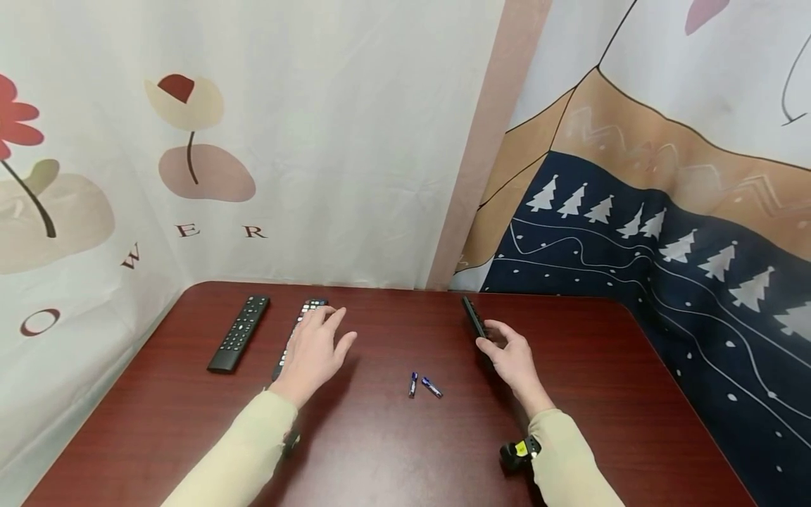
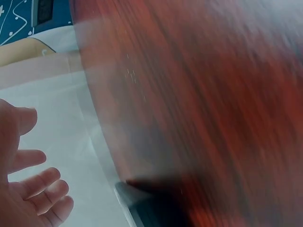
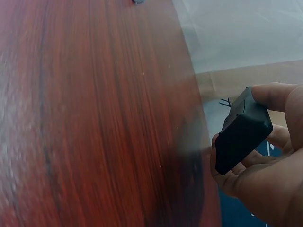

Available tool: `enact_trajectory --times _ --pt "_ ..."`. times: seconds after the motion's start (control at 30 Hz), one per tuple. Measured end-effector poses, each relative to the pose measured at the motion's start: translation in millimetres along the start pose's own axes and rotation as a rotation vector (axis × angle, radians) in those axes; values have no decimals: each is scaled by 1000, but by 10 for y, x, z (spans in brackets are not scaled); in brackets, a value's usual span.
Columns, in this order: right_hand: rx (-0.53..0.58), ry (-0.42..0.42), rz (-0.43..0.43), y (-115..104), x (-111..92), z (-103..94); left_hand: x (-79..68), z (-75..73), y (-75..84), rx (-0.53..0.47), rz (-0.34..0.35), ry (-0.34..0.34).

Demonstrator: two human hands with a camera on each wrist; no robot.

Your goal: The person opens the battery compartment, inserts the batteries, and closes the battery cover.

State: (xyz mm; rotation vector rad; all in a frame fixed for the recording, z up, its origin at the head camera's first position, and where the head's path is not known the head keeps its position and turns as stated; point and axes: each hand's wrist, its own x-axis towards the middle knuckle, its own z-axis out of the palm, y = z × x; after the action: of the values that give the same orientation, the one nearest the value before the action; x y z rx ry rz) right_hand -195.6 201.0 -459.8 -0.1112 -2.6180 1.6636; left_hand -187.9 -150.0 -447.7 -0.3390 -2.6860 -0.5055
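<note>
Plainly, the person's right hand [image 1: 512,358] grips a black remote [image 1: 472,317] between thumb and curled fingers, over the red-brown table [image 1: 393,451]. The left hand [image 1: 315,354], fingers loosely spread, partly covers a second remote [image 1: 313,304]; whether they touch is unclear. A third remote [image 1: 239,336] lies farther left; two small batteries [image 1: 413,385] lie between the hands.
</note>
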Motion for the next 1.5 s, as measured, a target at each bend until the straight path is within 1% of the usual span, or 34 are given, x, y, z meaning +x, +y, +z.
enact_trajectory --times 0.17,0.3,0.43,0.73,1.17,1.37,1.5 --pt "-85 14 -16 25 5 -39 -6 -56 -111 21 -2 15" --pt "-142 17 -30 58 0 -79 -7 -107 -197 39 -16 11" --pt "-180 11 -36 87 -4 -119 -14 -159 -287 53 -35 6" --pt "-262 21 -45 127 -6 -184 -40 -263 -477 77 -42 39" --pt "-325 40 -36 188 -12 -228 -67 -417 -697 114 -108 -47" --pt "-363 59 -47 221 -17 -283 -77 -440 -805 136 -135 -64" --pt "-386 59 -51 229 -37 -325 -84 -456 -876 151 -143 -60"
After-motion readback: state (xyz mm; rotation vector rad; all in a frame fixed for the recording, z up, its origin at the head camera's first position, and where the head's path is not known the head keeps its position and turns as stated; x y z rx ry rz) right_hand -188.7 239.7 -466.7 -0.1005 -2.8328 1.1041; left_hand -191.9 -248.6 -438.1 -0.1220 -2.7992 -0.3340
